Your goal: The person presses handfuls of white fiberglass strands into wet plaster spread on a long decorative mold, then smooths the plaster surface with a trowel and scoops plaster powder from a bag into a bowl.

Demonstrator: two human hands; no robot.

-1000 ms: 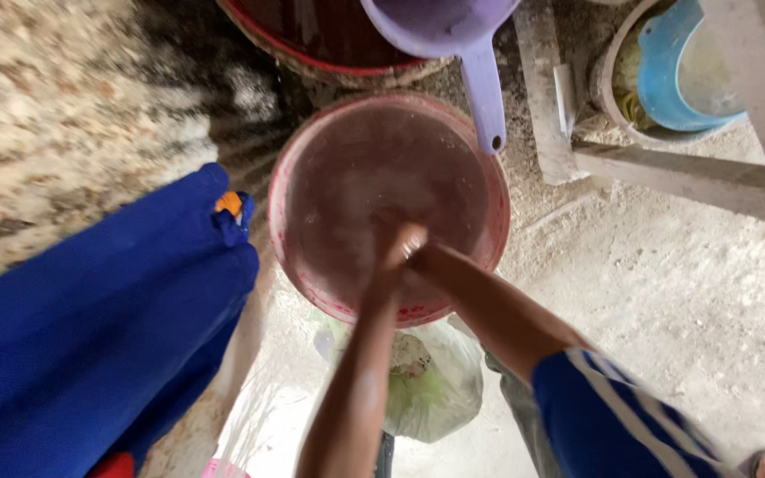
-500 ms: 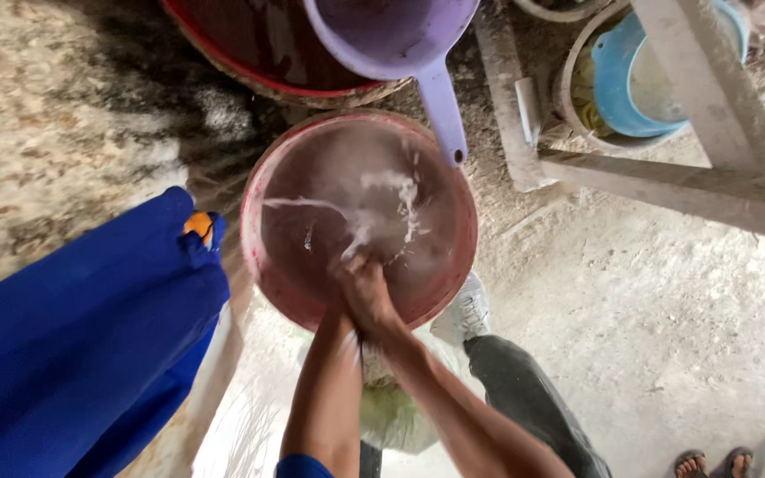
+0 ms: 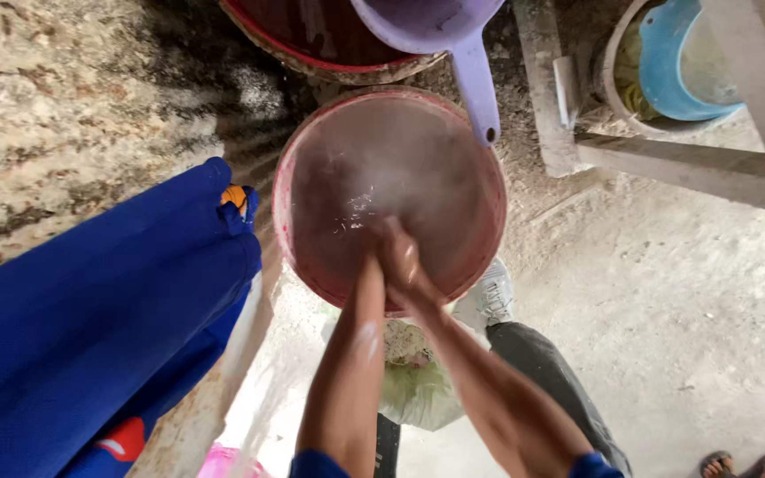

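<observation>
- Reaching down into a pink basin (image 3: 312, 177), the left hand (image 3: 374, 252) and the right hand (image 3: 405, 261) press close together, touching each other under cloudy water (image 3: 400, 168).
- Both hands are blurry and wet, so I cannot tell if they grip anything or just rub each other.
- The pink basin sits on the ground in the middle, a bit toward 12 o'clock from the arms.
- A purple scoop (image 3: 440, 22) sits at 12 o'clock, and its long handle (image 3: 480, 93) hangs over the rim of the pink basin at about 1 o'clock.
- A red tub (image 3: 312, 40) with dark water is just past the pink basin, at 12 o'clock.
- A big blue cloth (image 3: 90, 319) fills the side at 8 o'clock, with a small orange bit (image 3: 234, 195) at its top edge.
- A blue bowl (image 3: 666, 71) rests inside a round pot at 2 o'clock, behind grey wooden bars (image 3: 692, 164).
- A pale bag (image 3: 413, 389) lies under the arms at 6 o'clock.
- A white shoe (image 3: 489, 296) and a grey trouser leg (image 3: 551, 372) are beside the right arm at 5 o'clock.
- The dusty grey floor (image 3: 692, 319) spreads out at 4 o'clock.
</observation>
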